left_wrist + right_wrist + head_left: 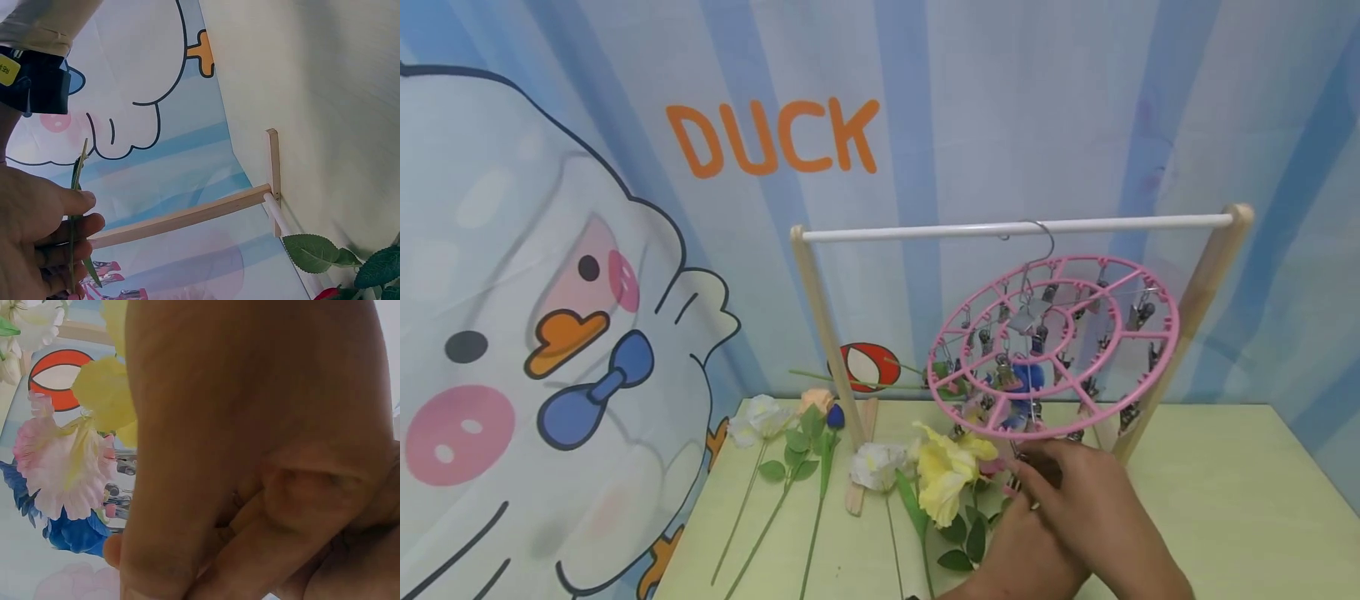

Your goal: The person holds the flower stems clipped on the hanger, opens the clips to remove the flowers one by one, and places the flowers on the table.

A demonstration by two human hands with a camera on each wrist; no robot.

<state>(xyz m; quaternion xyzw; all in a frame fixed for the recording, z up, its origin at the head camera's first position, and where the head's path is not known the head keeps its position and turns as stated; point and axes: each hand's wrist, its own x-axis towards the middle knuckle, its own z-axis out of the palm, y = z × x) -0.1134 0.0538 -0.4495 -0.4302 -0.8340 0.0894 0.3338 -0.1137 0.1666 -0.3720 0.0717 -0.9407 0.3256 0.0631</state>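
A pink round clip hanger [1052, 429] hangs by its hook from a white rod, with several metal clips around it. Under its front edge my right hand [1097, 496] pinches a small metal clip [1017, 450]; the fingertips are partly hidden. My left hand [1026, 542] is just below, overlapped by the right one in the head view. In the left wrist view, the left hand [37, 225] holds a thin green stem [76, 187] between thumb and fingers. A pink-and-white flower [65, 462] and a blue flower [78, 534] hang beyond the right hand in the right wrist view.
The wooden stand carries a white rod [910, 232]. On the pale table [1225, 500], left of the hands, lie artificial flowers, among them a yellow flower [947, 471], white flowers [880, 465] and a peach flower [817, 401]. A printed curtain [1037, 108] hangs behind.
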